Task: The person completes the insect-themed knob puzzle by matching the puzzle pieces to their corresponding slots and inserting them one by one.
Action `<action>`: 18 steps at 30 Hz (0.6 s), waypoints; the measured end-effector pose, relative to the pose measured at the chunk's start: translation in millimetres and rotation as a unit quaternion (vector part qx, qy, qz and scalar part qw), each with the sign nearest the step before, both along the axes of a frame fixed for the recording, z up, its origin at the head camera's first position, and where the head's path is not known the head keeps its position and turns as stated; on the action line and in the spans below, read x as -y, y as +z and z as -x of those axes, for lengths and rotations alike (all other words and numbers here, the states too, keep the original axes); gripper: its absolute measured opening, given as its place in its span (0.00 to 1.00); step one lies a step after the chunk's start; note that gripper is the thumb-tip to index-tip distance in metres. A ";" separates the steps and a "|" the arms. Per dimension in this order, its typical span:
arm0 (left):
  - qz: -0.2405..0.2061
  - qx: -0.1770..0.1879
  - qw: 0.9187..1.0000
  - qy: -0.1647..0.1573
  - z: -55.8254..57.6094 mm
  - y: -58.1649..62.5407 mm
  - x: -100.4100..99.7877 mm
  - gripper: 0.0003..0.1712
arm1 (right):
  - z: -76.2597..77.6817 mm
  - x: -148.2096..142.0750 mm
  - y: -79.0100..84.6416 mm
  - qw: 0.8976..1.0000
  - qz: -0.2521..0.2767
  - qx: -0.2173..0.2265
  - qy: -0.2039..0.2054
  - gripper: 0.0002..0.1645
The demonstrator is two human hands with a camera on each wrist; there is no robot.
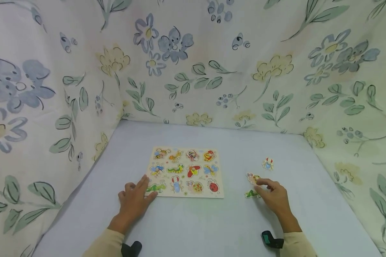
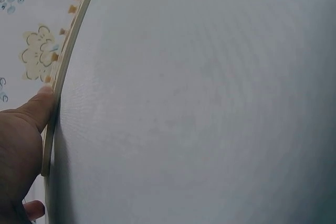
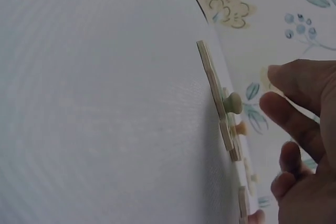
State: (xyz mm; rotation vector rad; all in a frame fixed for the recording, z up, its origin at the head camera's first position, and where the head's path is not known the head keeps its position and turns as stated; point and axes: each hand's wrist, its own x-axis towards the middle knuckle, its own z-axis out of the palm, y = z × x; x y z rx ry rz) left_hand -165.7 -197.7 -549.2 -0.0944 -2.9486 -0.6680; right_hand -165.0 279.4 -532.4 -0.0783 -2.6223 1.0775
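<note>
A wooden insect peg puzzle board (image 1: 186, 193) lies flat on the table, with knobbed pieces in its upper rows. My left hand (image 1: 133, 200) rests at its front left corner; the thumb (image 2: 42, 103) touches the board's front edge. Right of the board, my right hand (image 1: 273, 196) hovers with bent fingers near a snail piece (image 1: 251, 177) and a green grasshopper piece (image 1: 251, 193). In the right wrist view, a gap separates its fingertips (image 3: 273, 106) from the nearest knob (image 3: 232, 103). Farther back lies a beetle piece (image 1: 268, 164).
The white table (image 1: 186, 228) is bounded at the back and sides by flowered cloth (image 1: 193, 100). Pictures of a grasshopper, beetle, snail and ladybird fill the board's front row. Each wrist carries a dark device, such as the one on the right (image 1: 271, 240).
</note>
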 end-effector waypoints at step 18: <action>-0.003 0.002 1.000 0.009 3.5 1.3 0.0 0.44 | 1.0 -0.5 -5.4 0.993 -0.089 0.069 0.034 0.08</action>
